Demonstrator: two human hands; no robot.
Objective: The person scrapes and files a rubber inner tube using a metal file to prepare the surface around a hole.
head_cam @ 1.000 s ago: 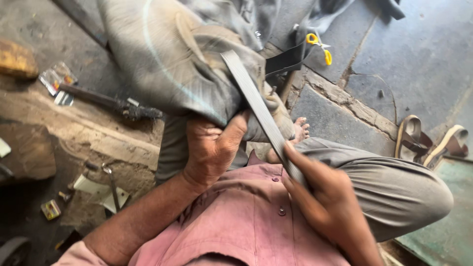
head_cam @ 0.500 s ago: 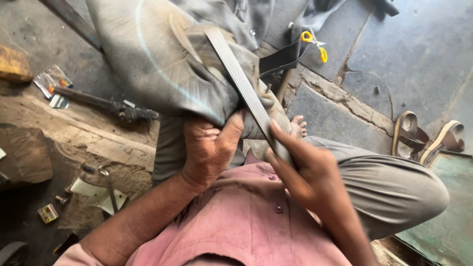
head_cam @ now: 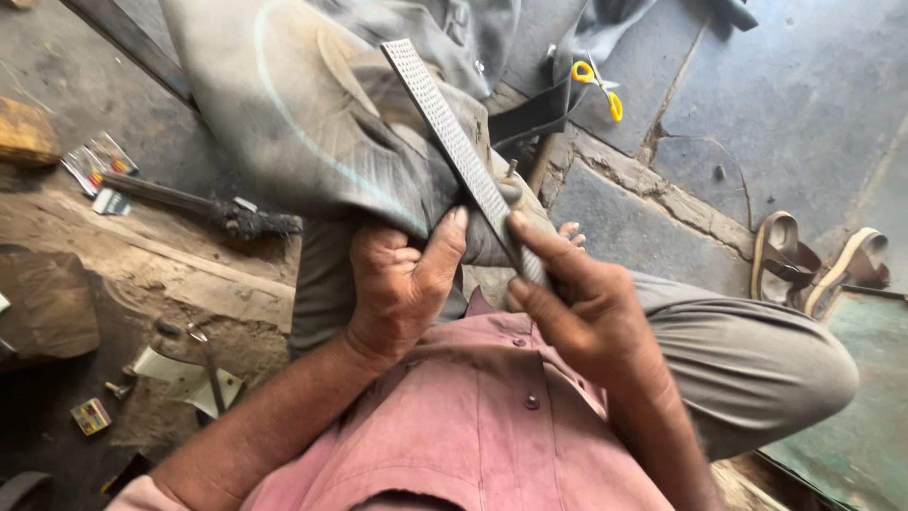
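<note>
Hands work over a seated lap. Left hand (head_cam: 402,284) clamps a grey rubber sheet (head_cam: 303,123) at its edge; right hand (head_cam: 577,312) is closed around a flat rasp (head_cam: 454,142) pointing to eleven o'clock. Yellow scissors (head_cam: 598,83) lie at one o'clock. Rasp slipping could scrape the nearby left thumb.

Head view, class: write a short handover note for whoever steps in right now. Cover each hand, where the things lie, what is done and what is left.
Right hand: gripping the near end of the flat metal rasp, which angles up across the grey rubber sheet.
Left hand: pressing the sheet's edge on the lap, thumb beside the rasp.
Nearby: yellow-handled scissors on the stone floor, sandals at right, dark tool at left.
Done: a pale curved line shows on the sheet.
Left: how far the rasping has got cannot be told.
</note>
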